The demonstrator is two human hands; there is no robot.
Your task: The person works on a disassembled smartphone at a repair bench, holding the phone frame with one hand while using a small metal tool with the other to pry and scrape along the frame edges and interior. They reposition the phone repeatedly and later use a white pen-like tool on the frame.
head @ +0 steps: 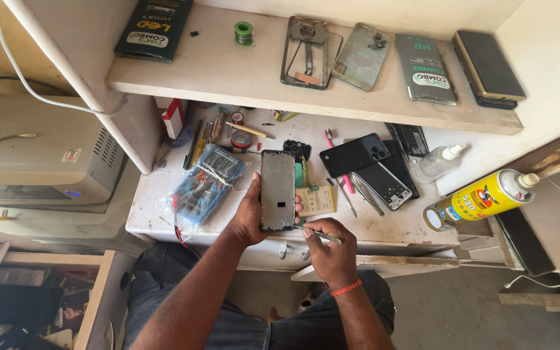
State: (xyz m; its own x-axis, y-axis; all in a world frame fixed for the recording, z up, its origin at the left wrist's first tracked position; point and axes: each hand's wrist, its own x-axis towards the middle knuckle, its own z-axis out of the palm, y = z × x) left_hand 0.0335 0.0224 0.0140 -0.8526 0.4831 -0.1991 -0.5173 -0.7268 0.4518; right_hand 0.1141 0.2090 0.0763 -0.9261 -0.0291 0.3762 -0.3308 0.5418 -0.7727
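My left hand [249,217] grips the phone frame [277,190]; right hand [332,249], at four o'clock, pinches tweezers [319,234]. I reckon a slip could scratch it.

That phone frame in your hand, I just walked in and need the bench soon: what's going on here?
A person seated at a cluttered white workbench holds an opened phone frame upright in the left hand. The right hand grips a thin metal tool just beside the frame's lower edge. A bagged multimeter, other phone parts and a yellow spray can lie around.
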